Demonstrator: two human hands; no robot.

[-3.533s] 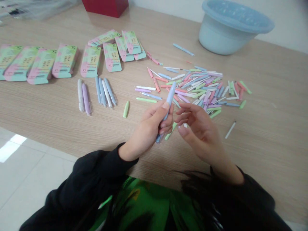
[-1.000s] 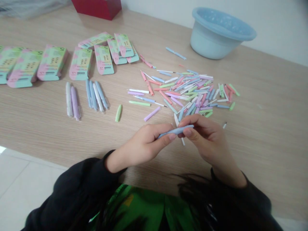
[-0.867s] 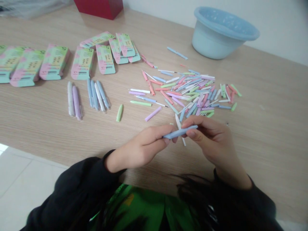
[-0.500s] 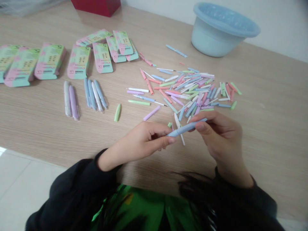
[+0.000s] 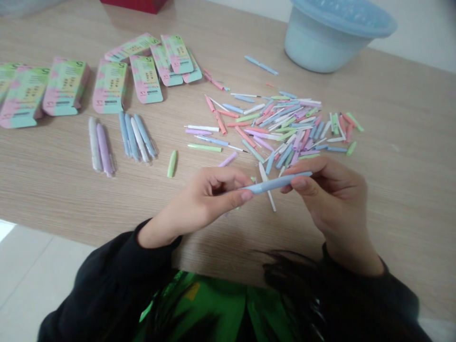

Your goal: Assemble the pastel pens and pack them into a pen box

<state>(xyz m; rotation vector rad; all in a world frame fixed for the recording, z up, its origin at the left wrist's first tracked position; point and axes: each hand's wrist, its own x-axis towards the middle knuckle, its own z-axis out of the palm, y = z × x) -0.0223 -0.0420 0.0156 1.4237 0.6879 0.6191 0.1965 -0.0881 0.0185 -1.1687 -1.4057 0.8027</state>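
I hold a pale blue pen [image 5: 278, 182] level between both hands, just above the wooden table [image 5: 392, 171]. My left hand [image 5: 206, 194] pinches its left end with thumb and forefinger. My right hand [image 5: 331, 194] is closed round its right end. Behind the pen lies a scattered heap of pastel pen parts [image 5: 285, 126] in pink, green, blue, purple and white. A white part [image 5: 267, 185] lies under the pen.
Finished pens lie in two small groups at the left [image 5: 137, 137] [image 5: 100, 149], with a lone green cap [image 5: 172, 163] beside them. Several pink-and-green boxes [image 5: 110, 85] line the far left. A pale blue basin [image 5: 335, 33] stands upside down at the back right.
The blue pen went from upright in my left hand to level between both hands, and my hands have drawn slightly apart along it. The view has shifted a little.
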